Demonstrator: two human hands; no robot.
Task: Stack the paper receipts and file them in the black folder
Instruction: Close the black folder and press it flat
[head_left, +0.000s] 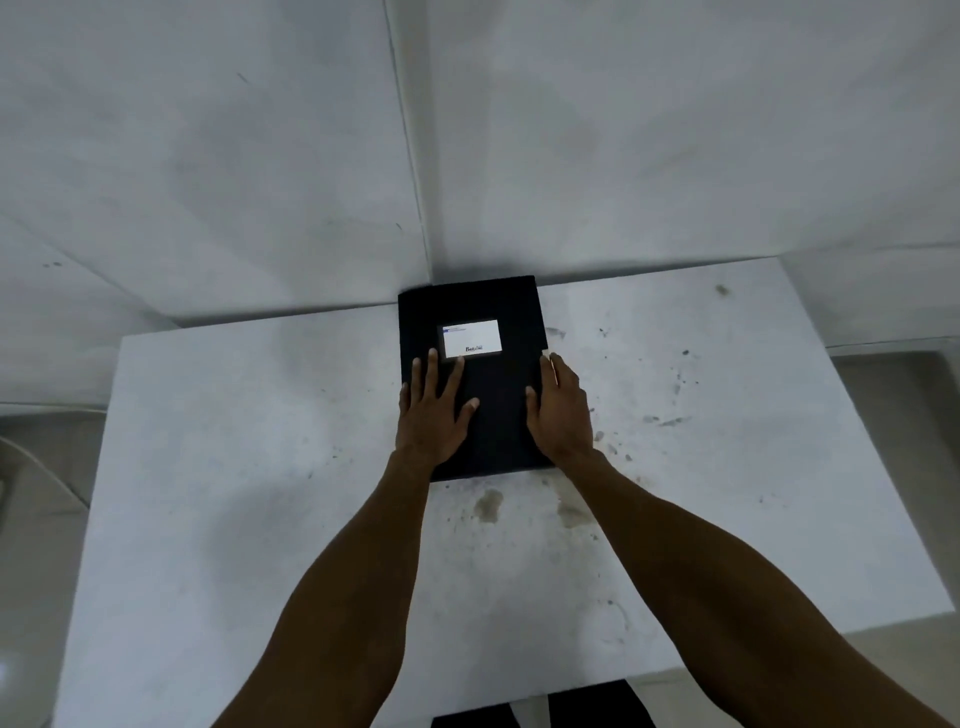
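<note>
Left hand: fingers spread wide and flat, pressing on the folder's cover.
Right hand: fingers straight along the folder's right edge, thumb on the cover.
Folder: black, matte, rectangular; lies closed under both my hands.
Label: white, at my left fingertips.
Table: white, with dark stains right of my right hand.

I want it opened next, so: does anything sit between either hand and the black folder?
Nothing visible does. The left hand lies flat on the closed black folder; the right hand rests on its right edge.
</note>
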